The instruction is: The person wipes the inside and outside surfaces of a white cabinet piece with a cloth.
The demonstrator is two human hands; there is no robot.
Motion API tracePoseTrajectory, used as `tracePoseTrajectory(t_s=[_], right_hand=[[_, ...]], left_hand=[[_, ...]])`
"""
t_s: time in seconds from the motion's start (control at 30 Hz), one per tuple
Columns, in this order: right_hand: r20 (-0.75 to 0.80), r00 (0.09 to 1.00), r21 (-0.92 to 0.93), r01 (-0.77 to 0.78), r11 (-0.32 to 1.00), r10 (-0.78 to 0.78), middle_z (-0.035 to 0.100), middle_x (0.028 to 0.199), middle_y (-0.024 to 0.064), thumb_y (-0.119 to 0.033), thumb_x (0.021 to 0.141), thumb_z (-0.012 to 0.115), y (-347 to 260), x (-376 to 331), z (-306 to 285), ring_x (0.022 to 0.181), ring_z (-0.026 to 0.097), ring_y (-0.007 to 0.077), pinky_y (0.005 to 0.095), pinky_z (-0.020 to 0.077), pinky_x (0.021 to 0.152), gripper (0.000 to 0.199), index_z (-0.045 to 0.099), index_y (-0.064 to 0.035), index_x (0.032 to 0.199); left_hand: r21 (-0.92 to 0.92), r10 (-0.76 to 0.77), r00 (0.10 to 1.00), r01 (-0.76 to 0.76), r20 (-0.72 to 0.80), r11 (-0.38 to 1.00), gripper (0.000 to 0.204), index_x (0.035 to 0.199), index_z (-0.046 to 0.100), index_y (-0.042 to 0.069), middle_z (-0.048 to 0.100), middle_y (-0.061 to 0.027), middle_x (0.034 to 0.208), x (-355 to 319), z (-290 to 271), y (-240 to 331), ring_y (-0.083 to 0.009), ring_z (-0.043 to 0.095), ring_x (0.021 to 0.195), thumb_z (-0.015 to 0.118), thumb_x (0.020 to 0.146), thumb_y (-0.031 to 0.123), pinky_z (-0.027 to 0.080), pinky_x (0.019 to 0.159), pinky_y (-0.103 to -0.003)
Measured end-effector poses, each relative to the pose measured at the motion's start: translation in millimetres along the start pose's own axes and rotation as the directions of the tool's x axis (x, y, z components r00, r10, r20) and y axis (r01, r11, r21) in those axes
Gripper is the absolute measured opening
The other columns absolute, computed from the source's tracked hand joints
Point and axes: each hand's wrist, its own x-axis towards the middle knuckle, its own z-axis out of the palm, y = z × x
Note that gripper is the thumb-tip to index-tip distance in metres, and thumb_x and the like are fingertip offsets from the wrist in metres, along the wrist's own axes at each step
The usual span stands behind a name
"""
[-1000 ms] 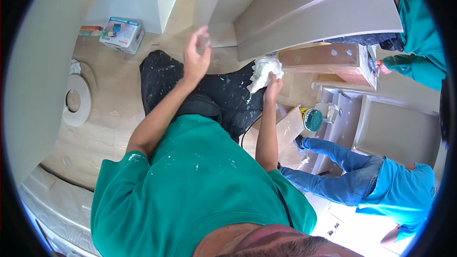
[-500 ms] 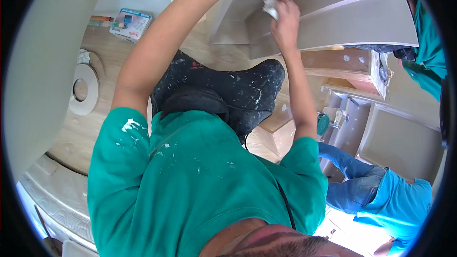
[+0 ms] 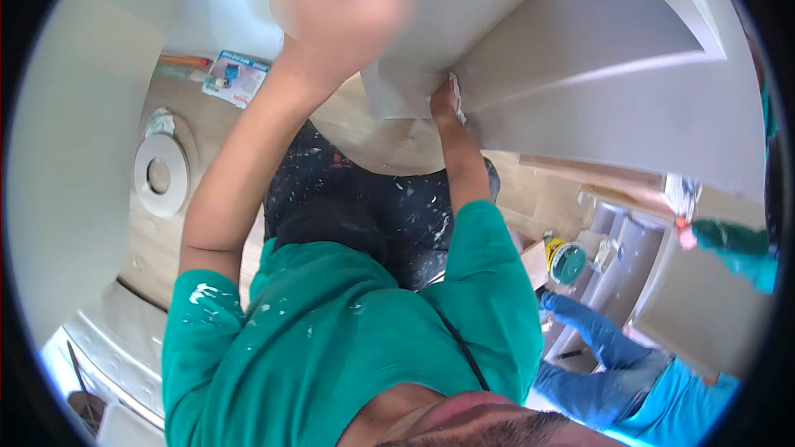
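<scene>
Low in the corner of a grey cabinet piece, my right hand presses a crumpled white cloth against the inner surface. Its fingers are closed round the cloth, and part of the cloth shows along the hand's right side. My left hand is raised close to me at the top, in front of the grey panels. A blur covers much of it and the fingers are mostly cut off by the upper edge, so their hold cannot be made out.
A boxed tool and a brush lie on the floor at the left, near a pale ring-shaped disc. A green-lidded tub stands at the right. A person in blue works nearby; another person's sleeve reaches in.
My right hand has moved down and left with the cloth, into the corner of the cabinet piece. My left hand has come lower into view. The co-worker's green sleeve at the right has shifted lower.
</scene>
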Motion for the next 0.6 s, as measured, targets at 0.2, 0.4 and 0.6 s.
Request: tracePoseTrajectory(t_s=[0.2,0.4,0.6], right_hand=[[-0.143,0.896,0.567,-0.275,0.777,0.421,0.031,0.165,0.0226,-0.025,0.098,0.044,-36.0,25.7,63.0,0.157,0.021,0.0363,0.0522,0.0133,0.127,0.065,0.035,0.0038,0.156],[-0.236,0.949,0.782,0.058,0.62,0.209,0.038,0.161,0.0199,-0.024,0.097,0.047,-142.3,-0.2,19.8,0.152,0.029,0.0348,0.0482,0.0254,0.123,0.06,0.042,-0.0069,0.154],[-0.005,0.864,0.999,-0.015,0.035,0.503,0.066,0.122,0.0235,-0.014,0.089,0.062,-58.9,-31.0,-30.6,0.119,0.059,0.047,0.0498,0.0488,0.103,0.031,0.067,-0.0001,0.116]], left_hand=[[-0.11,-0.127,0.991,0.131,0.044,0.985,0.094,0.157,0.017,-0.014,0.034,-0.0283,0.16,11.2,-4.1,26.2,-0.0293,0.047,0.137,0.054,0.072,0.001,0.041,0.111,-0.038],[-0.039,-0.106,0.991,0.11,0.086,0.993,0.093,0.159,0.019,-0.01,0.037,-0.0245,0.159,12.2,-2.2,15.9,-0.029,0.048,0.136,0.056,0.075,0.007,0.042,0.11,-0.037],[0.086,-0.173,0.985,0.174,-0.022,0.981,0.09,0.159,0.021,-0.009,0.04,-0.0243,0.157,3.9,-1.9,26.6,-0.0308,0.044,0.141,0.057,0.078,0.008,0.036,0.116,-0.04]])
